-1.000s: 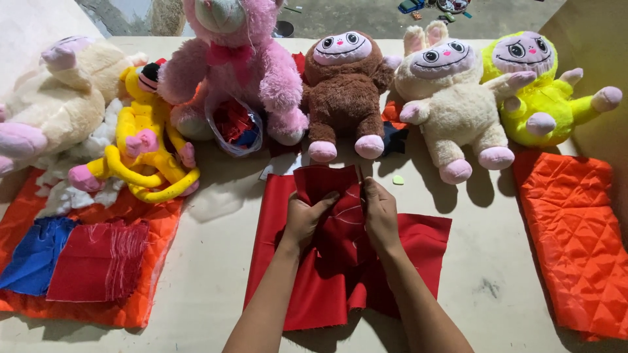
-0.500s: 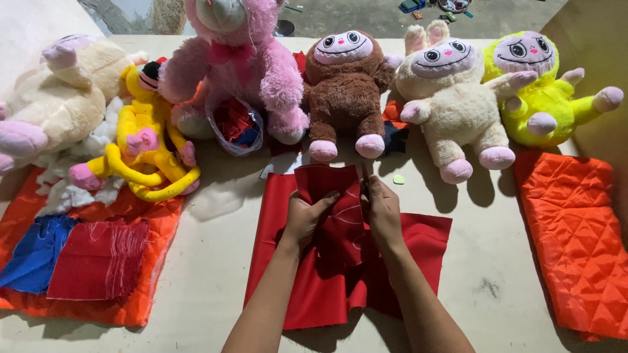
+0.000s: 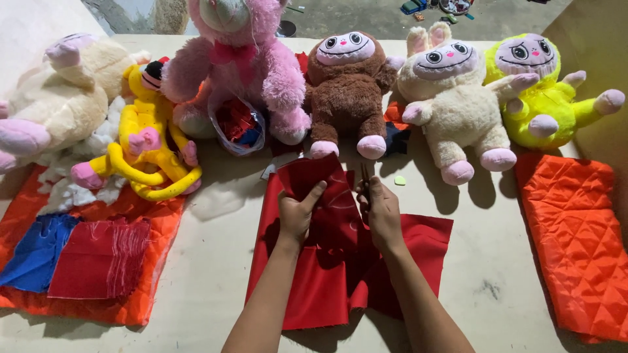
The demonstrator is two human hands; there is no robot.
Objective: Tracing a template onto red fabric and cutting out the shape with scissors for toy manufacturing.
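Hands barely shifted since a second ago: left hand [image 3: 297, 212] now has its thumb raised off the fold, right hand [image 3: 381, 212] sits about where it was, toys unchanged.

Red cloth [image 3: 340, 261] lies mid-bench, front of the brown toy [image 3: 347, 85], crumpled and folded between the hands. Left hand is loosely curled, fingers tucked into a fold of the cloth, thumb sticking up. Right hand is closed around something thin and dark poking up past the fingers [image 3: 364, 176]; looks like scissors, too small to confirm. Right fingertips are hidden behind the hand, so how the grip sits on the cloth is unclear.

Hidden/cut off:
- Pink toy [image 3: 239, 72]: head cropped at top edge.
- Cream toy [image 3: 52, 98] far left: partly out of frame.
- Orange quilt [image 3: 575, 242] right: runs off the edge.
- Plastic bag [image 3: 237, 124] of scraps leans on the pink toy, contents hard to read.
- Dark scraps behind the brown toy, mostly covered.

Around: yellow toy [image 3: 147, 144] on white stuffing left; bunny toy [image 3: 451, 98] and neon toy [image 3: 543, 91] at right rear; blue piece [image 3: 36, 252] and frayed red piece [image 3: 98, 258] on orange fabric front left. Bench [image 3: 216, 261] is pale. Small green bit [image 3: 399, 180] lies just beside the right hand.
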